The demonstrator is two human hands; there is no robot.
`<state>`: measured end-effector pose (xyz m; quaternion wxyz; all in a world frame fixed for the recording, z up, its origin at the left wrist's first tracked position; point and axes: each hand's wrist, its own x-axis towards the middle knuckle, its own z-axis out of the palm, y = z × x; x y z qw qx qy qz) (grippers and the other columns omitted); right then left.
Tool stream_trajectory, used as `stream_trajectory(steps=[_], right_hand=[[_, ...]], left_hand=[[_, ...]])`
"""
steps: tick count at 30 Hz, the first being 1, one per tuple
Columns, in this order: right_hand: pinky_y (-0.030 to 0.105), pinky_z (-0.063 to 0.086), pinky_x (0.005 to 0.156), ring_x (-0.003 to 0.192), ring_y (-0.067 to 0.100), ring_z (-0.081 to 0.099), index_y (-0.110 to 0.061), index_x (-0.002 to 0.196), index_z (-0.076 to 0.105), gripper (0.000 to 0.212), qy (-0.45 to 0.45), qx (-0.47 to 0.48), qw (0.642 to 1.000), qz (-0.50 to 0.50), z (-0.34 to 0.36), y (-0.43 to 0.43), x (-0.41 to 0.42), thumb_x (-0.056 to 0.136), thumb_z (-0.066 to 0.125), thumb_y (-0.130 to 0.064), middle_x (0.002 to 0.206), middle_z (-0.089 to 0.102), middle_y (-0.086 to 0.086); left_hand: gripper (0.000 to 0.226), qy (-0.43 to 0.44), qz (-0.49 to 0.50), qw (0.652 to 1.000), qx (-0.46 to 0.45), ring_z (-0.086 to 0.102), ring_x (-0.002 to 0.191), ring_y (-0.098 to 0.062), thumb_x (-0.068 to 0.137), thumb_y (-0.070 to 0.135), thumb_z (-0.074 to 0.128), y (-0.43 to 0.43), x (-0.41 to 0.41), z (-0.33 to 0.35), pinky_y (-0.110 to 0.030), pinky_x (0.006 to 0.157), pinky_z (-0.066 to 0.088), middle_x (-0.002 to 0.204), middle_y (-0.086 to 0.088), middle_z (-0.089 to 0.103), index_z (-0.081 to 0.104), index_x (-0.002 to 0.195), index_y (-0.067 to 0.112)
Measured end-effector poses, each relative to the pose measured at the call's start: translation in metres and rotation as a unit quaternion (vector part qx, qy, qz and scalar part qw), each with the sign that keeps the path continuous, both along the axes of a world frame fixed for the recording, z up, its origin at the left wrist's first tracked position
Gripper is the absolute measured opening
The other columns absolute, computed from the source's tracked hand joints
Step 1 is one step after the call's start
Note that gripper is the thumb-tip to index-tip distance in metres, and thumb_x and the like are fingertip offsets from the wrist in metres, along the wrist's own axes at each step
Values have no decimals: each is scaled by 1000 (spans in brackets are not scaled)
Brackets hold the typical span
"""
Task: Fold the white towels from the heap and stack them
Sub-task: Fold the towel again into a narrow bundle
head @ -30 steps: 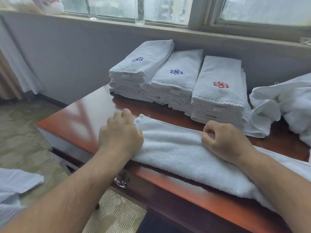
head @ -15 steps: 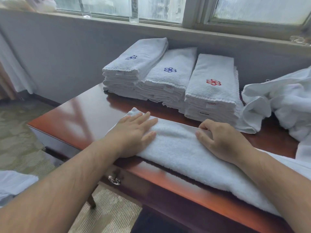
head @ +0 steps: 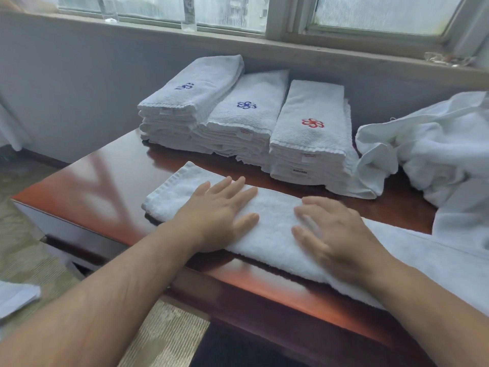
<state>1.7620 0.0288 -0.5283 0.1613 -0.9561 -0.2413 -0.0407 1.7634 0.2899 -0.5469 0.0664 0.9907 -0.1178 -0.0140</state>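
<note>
Pressing both palms flat on folded towel (head: 275, 215): our left hand (head: 217, 218) and right hand (head: 341, 234) side by side, fingers straight-ish, slightly spread, gripping nothing. Towel long, white, terry, hemmed left end, lying along front edge of desk (head: 105, 197); right end runs out of frame. Bare wood left of it, narrow strip behind. Three stacks (head: 309, 139) at wall: two blue flower logos, one red; sewn tags (head: 309, 156) unreadable. Loose heap (head: 436, 144) just right of stacks
</note>
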Motion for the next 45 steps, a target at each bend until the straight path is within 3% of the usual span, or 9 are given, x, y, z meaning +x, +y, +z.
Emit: stream_trajectory(steps=[3,8,15,19,24,27,37,42,45], right_hand=[[26,-12,122,152,1,-17,-43,160,5,82,99,-112,988,32,-7,-14,-6,85,4,-77,164,-13,-22],[30,-15,123,148,0,-29,-47,156,-11,88,106,-141,983,50,-4,-19,-6,76,-7,-82,162,-26,-22],[35,-9,125,153,7,-18,-42,160,-3,74,117,-153,981,34,0,-13,-5,93,11,-71,167,-16,-16],[47,16,121,156,27,11,-28,145,42,59,68,-180,981,24,12,19,6,101,24,-62,165,24,-1],[40,38,111,132,18,45,-23,125,65,37,9,-27,994,107,6,58,13,103,43,-44,140,55,-5],[22,23,109,136,7,38,-34,136,60,40,-13,3,994,107,-12,58,14,101,45,-44,147,50,-16],[25,24,110,134,-3,34,-40,135,57,60,-19,36,995,93,-24,59,19,87,26,-58,145,48,-24],[26,24,111,135,-3,34,-40,136,57,59,-17,40,995,93,-25,59,21,88,27,-57,145,48,-24],[28,25,113,134,-3,35,-40,135,58,54,-16,47,994,93,-25,58,20,90,31,-54,144,48,-24]], left_hand=[[87,10,5,1000,-7,-10,152,-4,77,80,-1,2,2,0,-40,125,-5,167,16,-7,2,157,47],[79,12,29,999,-24,-10,152,-4,85,76,4,2,0,-2,-42,124,-6,167,17,-6,3,158,45],[62,5,243,969,-54,-3,155,-17,100,55,15,15,-5,-7,-52,123,-6,169,8,0,11,159,37],[56,-4,241,968,-70,8,154,-21,101,48,16,16,-4,-1,-54,121,4,168,6,12,26,155,38],[43,8,312,944,-101,24,143,-28,100,50,20,24,-6,13,-55,110,23,159,3,28,48,133,54],[40,31,346,929,-130,28,139,-31,97,54,22,28,-6,16,-58,107,25,150,1,33,46,129,59],[38,17,317,942,-107,42,122,-35,99,15,41,44,7,32,-46,101,43,127,-14,56,47,136,25],[72,82,373,922,-61,48,130,-39,99,40,59,46,7,57,-42,103,43,142,-23,49,26,149,1],[68,129,347,928,36,53,128,-34,103,51,45,46,7,66,-37,103,42,140,-20,54,43,142,-5]])
